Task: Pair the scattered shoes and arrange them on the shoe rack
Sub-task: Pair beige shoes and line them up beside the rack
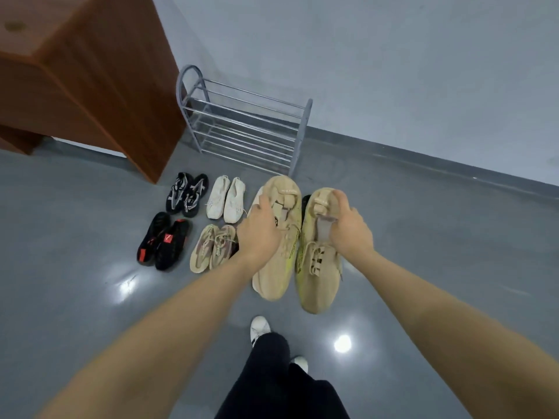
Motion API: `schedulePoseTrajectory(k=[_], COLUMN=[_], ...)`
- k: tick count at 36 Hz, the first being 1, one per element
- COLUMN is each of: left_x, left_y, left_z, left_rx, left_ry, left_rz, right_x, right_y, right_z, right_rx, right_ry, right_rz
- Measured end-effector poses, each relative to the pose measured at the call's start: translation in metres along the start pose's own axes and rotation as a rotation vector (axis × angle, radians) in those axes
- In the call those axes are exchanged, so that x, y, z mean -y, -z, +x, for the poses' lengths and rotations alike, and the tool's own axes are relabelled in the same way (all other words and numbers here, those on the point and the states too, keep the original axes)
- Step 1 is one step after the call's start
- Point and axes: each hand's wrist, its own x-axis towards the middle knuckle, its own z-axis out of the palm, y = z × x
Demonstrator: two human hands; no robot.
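Wooden cabinet [90,71] stands at the far left against the wall; we take it as no part of the job.

Shoe rack [242,125], grey frame with metal rails, stands on the floor [75,282] against the wall, just right of the cabinet. We see nothing on its tiers, so by our reckoning shelving has not begun.

Two tan shoes are held up side by side, heels up and toes hanging down, over the floor in front of the rack. We judge they are carried this way to check the match and to move both at once. Left tan shoe [272,279] hangs from the left hand [260,231], whose grip wraps the collar. Right tan shoe [314,285] hangs from the right hand [351,231], whose grip curls around the heel and tongue.

Four pairs lie on the floor left of the hands, each set tight together, presumably sorted for shelving: black-and-grey pair [186,195] and white pair [226,198] nearer the rack, black-and-red pair [163,241] and beige pair [213,247] nearer us.

Something pale and something dark peek from behind the held shoes; we cannot tell what.
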Motion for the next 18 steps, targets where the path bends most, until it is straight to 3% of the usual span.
schedulePoseTrajectory(k=[11,18], left_x=[0.005,0.023], left_y=[-0.060,-0.120], left_z=[0.064,0.116], left_rx=[0.035,0.039], left_ry=[0.028,0.064], left_rz=[0.020,0.018], right_x=[-0.035,-0.091], right_y=[-0.029,-0.076], right_z=[0.078,0.136], right_rx=[0.029,0.117], right_ry=[-0.073,-0.067], right_rz=[0.014,0.025])
